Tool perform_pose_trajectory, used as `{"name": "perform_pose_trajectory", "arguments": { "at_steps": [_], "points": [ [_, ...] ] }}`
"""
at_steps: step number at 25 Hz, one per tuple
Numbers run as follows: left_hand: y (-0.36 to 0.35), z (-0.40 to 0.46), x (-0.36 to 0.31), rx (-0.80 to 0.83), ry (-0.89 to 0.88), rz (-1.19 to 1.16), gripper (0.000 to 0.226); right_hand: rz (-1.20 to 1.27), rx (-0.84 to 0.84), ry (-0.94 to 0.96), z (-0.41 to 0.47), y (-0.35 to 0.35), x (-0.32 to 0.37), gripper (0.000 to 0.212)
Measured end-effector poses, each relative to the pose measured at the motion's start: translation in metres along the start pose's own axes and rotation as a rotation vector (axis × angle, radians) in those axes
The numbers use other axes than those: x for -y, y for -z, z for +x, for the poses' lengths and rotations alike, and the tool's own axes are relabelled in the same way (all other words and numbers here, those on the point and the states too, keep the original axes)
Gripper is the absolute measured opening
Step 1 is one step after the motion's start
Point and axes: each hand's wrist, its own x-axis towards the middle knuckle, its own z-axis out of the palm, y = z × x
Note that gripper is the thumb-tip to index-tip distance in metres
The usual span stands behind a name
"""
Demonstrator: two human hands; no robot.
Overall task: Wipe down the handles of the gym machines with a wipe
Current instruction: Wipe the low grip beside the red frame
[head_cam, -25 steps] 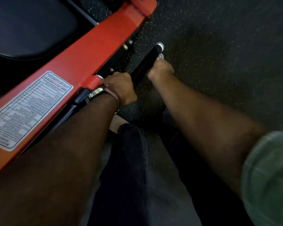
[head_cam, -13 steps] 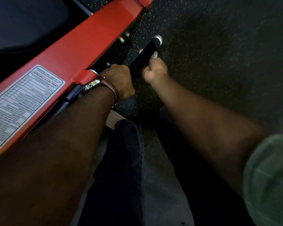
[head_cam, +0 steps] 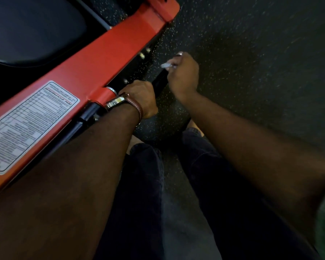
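Black handle (head_cam: 159, 82), two hands, one wipe (head_cam: 166, 65)

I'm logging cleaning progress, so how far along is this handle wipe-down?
Nothing shows as finished; a wiped surface looks no different here. In hand: the right hand grips the wipe round the far end of the black handle, close to its silver cap, while the left hand holds the near end by the red frame. Left: the part under the left hand, and any other handles out of view.

Light: dim throughout; my forearms and lap lay in deep shadow. Brightest area: red frame (head_cam: 101, 59). My right hand (head_cam: 183, 72) was motion-blurred, perhaps the wipe (head_cam: 166, 65) too. Edges bowed by wide-angle lens.
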Motion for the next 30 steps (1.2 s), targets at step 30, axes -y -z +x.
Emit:
{"name": "perform_pose_trajectory", "arguments": {
  "at_steps": [30],
  "points": [
    [-0.004,0.005,-0.005,-0.050,0.038,0.048,0.041,1.255,0.153,-1.017,-0.006,-0.038,-0.025,0.021]
  ]
}}
